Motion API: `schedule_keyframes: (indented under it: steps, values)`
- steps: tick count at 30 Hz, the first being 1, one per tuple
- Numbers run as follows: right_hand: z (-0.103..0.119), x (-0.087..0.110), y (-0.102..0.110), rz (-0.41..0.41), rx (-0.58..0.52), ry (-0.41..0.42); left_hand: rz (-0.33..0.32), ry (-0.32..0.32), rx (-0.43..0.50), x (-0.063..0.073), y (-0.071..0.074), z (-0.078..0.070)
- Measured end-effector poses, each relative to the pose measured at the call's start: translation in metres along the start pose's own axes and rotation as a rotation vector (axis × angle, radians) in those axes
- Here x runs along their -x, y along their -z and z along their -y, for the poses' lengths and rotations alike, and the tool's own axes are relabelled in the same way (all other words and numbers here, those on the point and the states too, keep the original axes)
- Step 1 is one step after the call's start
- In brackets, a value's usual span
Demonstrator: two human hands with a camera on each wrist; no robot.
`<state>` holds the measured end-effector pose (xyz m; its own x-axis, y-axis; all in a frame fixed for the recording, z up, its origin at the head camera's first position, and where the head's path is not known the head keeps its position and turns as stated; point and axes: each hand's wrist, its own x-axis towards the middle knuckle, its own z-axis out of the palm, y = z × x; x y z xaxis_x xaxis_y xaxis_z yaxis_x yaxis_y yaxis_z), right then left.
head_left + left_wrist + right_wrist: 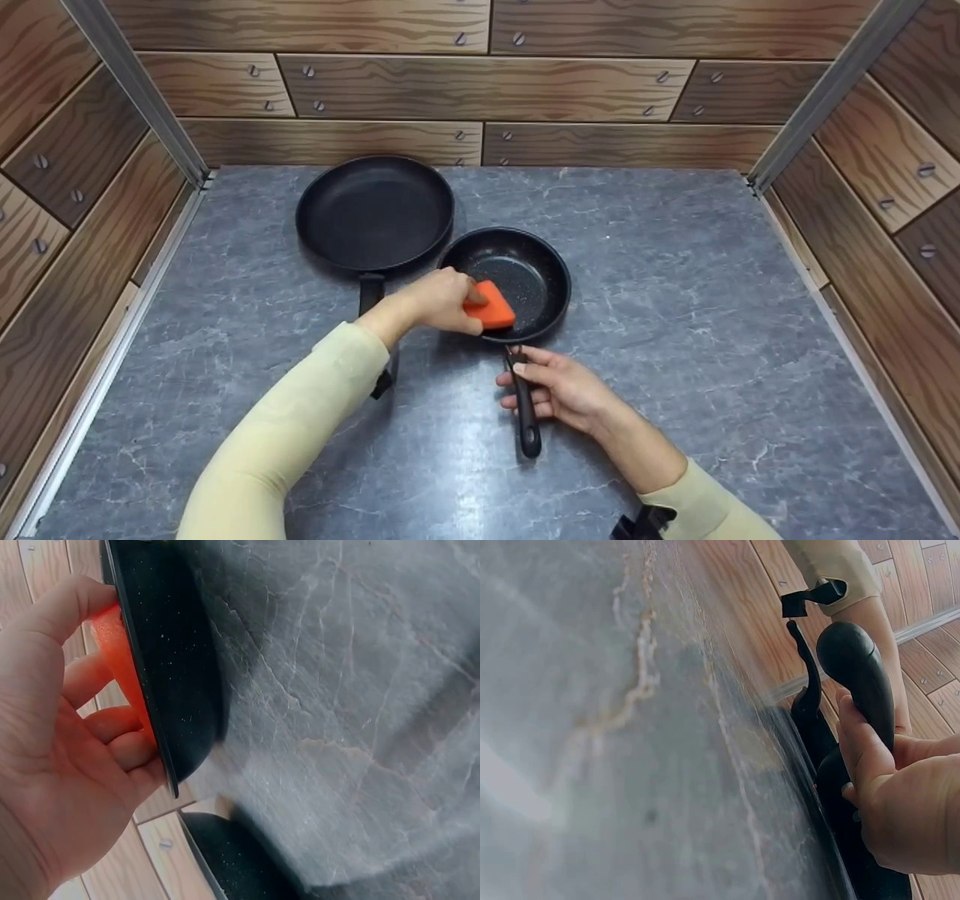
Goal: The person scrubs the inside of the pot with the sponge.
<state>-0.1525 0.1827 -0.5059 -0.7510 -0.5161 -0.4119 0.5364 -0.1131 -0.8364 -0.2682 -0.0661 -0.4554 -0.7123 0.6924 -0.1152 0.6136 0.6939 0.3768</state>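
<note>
A small black speckled frying pan (536, 274) is on the grey marbled table, its handle (527, 420) pointing toward me. My left hand (442, 300) grips an orange sponge (495, 309) inside this pan, at the near left of its bowl. In the left wrist view the fingers curl round the sponge (118, 656) behind the pan's rim. My right hand (566, 390) holds the handle near the bowl, thumb on top and fingers beneath. The right wrist view shows the handle (866, 675) lying across that hand.
A larger black frying pan (375, 214) stands at the back left, close against the small one; my left forearm partly covers its handle (370, 291). Wood-patterned panels (480, 88) with metal corner posts (139, 94) enclose the table (675, 300) at the back and both sides.
</note>
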Motion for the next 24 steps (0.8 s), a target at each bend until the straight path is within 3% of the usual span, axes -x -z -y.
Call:
schedule_keyframes:
  steps: [10,24]
  values:
    - [0.0,0.0,0.001,0.011,0.001,0.004,0.043,-0.019,0.105,-0.004,-0.003,-0.008]
    - [0.001,0.002,0.0,0.026,-0.002,0.016,0.046,-0.03,0.193,-0.008,-0.009,-0.013]
